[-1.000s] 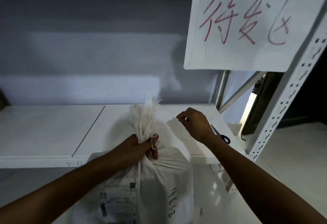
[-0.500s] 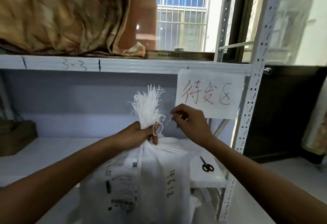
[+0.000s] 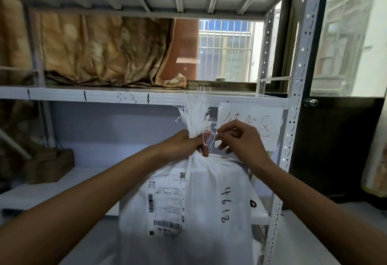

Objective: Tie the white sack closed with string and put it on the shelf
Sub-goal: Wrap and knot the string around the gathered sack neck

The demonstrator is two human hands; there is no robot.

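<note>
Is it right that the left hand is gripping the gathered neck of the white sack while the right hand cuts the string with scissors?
Not quite. In the head view the left hand does grip the neck of the white sack, but the right hand holds no scissors; its fingertips pinch the thin string beside the neck.

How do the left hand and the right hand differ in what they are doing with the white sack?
The left hand is a closed fist around the gathered neck of the white sack; the right hand pinches only the thin string with its fingertips. The left hand touches the sack; the right hand stays beside it. Both are at neck height.
</note>
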